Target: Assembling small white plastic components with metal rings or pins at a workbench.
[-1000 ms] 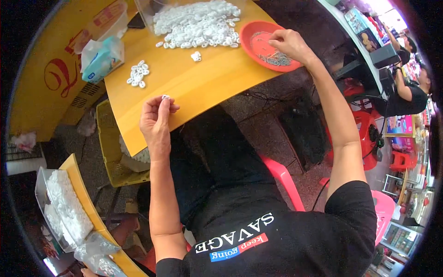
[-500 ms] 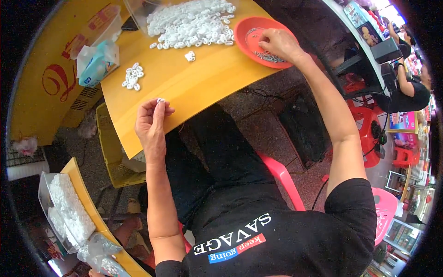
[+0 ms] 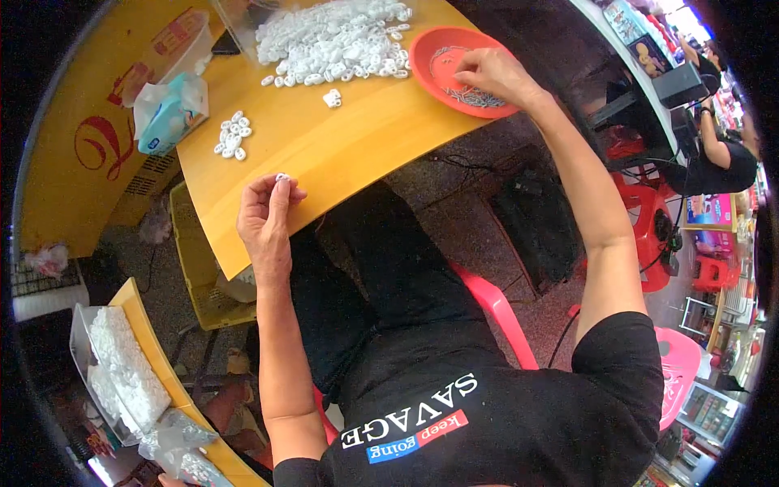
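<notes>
A yellow table reached from nine to one o'clock; a red stool stood at three. Between the hands, the table's near edge was bare. At one, a red bowl held metal bits; above them, the right hand's grip I could not tell. At nine, the left hand pinched a white piece.

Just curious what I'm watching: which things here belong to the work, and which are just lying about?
In the work:
small white piece, pinched in the left hand
red bowl of metal-looking bits, under the right hand
pile of white pieces

Seemingly unrelated:
tissue pack
red stool, far right
</notes>
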{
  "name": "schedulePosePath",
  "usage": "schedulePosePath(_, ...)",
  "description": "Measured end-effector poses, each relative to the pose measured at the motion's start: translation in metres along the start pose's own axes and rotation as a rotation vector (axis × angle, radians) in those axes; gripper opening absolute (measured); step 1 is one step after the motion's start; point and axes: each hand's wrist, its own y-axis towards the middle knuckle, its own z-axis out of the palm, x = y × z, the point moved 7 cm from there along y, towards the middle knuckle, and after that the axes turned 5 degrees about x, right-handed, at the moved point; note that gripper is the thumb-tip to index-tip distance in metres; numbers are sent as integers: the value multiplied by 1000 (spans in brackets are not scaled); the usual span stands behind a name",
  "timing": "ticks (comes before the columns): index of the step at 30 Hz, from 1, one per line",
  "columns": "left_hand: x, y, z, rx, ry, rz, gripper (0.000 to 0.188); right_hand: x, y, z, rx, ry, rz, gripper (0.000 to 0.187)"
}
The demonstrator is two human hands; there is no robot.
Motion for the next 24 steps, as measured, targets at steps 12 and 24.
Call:
schedulePosePath(12, 2, 0, -1, 8, -17, -14, 15, 12, 2, -4, -94, -199, -55, 21)
schedulePosePath(24, 0, -1, 1, 23, -8, -4, 14, 17, 1, -3, -55, -163, -271, 17)
